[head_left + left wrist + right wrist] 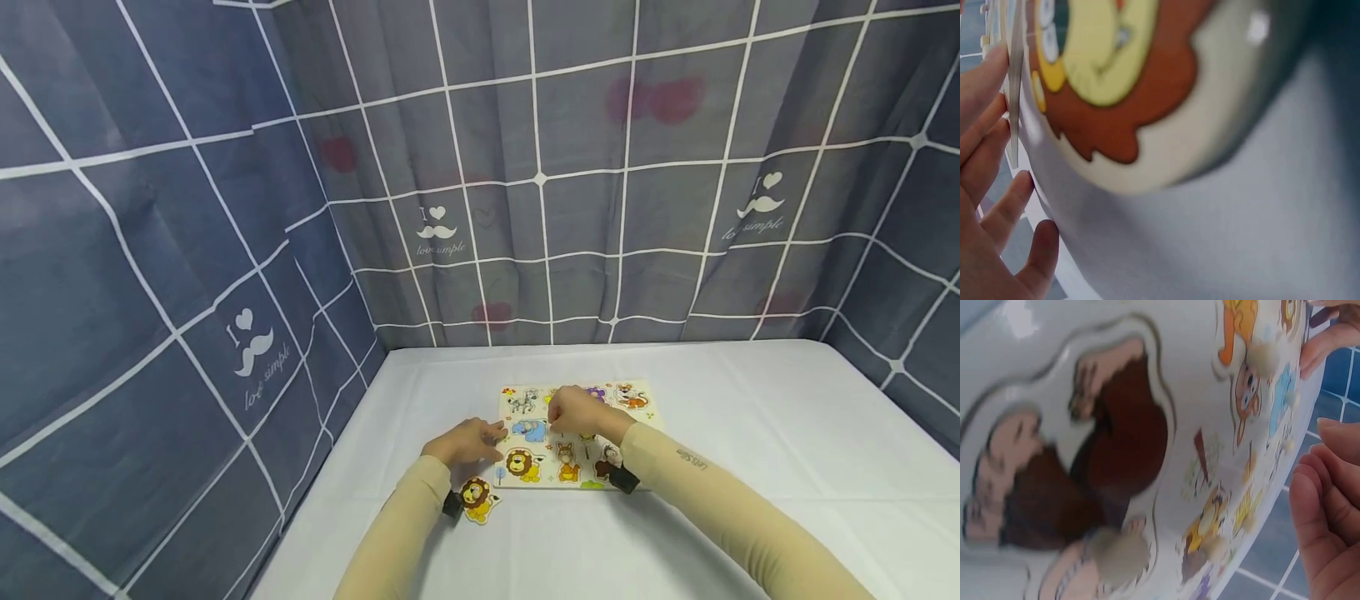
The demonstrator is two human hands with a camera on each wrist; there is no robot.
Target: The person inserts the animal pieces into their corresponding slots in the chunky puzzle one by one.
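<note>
A pegged animal puzzle board (540, 482) lies on the white table. My left hand (468, 442) is at its left edge, fingers extended and touching the rim. In the left wrist view those fingers (997, 212) lie along the board's edge. A loose lion piece (477, 500) rests on the table beside my left wrist. Over the board's middle, my right hand (581, 412) is beside the blue elephant (529, 430). In the right wrist view its curled fingers (1316, 506) and thumb come close together, with nothing visible between them.
On the board are a zebra (522, 402), a tiger (630, 397), a lion picture (522, 465) and a kangaroo (567, 462). A brown animal piece with a knob (1119, 553) fills the right wrist view. Dark checked curtains (487, 125) surround the table (720, 392).
</note>
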